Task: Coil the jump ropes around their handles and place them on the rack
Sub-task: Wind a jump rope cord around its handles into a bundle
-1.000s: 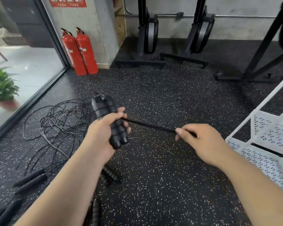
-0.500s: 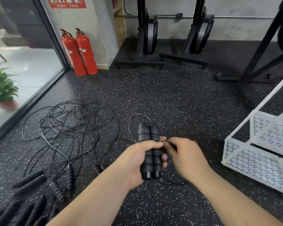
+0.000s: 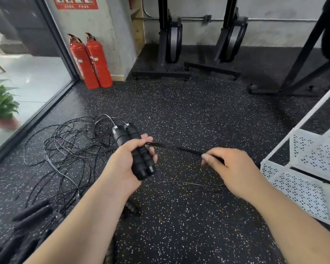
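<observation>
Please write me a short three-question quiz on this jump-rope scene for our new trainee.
1. True or false: the left hand grips two handles side by side.
2. What does the right hand pinch? A) a fire extinguisher B) the rope C) the rack
3. Fill in: the white rack stands on the person's ____ side.

Key: 1 true; 2 B; 3 right.

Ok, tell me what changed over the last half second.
The right hand drew away rightward from the left hand, pulling the rope taut. The left hand lifted the paired handles up and leftward, still gripping them. The tangled ropes and white rack stayed put.
</observation>
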Available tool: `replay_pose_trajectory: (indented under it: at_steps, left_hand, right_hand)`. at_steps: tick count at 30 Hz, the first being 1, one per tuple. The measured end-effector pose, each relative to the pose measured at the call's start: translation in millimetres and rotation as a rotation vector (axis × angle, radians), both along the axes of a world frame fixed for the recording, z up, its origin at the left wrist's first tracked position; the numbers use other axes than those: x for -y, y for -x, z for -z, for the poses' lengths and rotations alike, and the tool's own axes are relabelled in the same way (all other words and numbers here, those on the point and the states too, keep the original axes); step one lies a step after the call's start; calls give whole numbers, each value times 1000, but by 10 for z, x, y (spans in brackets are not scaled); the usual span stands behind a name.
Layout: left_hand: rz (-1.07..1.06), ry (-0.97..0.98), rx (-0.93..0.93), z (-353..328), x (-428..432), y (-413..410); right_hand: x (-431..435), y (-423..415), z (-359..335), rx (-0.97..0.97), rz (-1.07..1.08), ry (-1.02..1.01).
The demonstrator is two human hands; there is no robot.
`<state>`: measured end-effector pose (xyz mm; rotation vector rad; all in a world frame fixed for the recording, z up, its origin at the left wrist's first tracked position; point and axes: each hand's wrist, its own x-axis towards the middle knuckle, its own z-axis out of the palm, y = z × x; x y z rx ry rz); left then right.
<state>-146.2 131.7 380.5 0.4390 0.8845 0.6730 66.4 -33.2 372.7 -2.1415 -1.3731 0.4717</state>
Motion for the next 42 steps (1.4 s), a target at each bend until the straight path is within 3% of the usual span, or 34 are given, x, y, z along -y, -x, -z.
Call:
replay_pose_trajectory:
  at_steps: [3,9,13,19,24,30,34,38,42]
  left_hand:
    - [135,44,4,58,200,-78]
    - [382,39,-25,223,729,-315]
    - [303,41,-31,196,613,-308]
    - [-16,1,-48,81,128,-137]
    - [117,-19,-34,141,362,-205]
    - [298,-19,15,253,678,-338]
    - [227,-29,7,199,494,-298]
    - [15,-36,35,75,142,-139]
    - [53,-41,55,84,150,-103]
  right_hand:
    - [-35,120,34,-11,39,-50]
    - [-116,375,339,76,-9,76]
    - [-117,323,358,46,-39,76]
    - [-51,36,111,-30,12,47]
    - [-82,152,195,-44,86,-53]
    - [-142,357,318,6,21,-3]
    - [-120,266,261,-20,-44,42]
    - [-68,21,129,-66,7,43]
    - [-65,8,116,-67,66,-29]
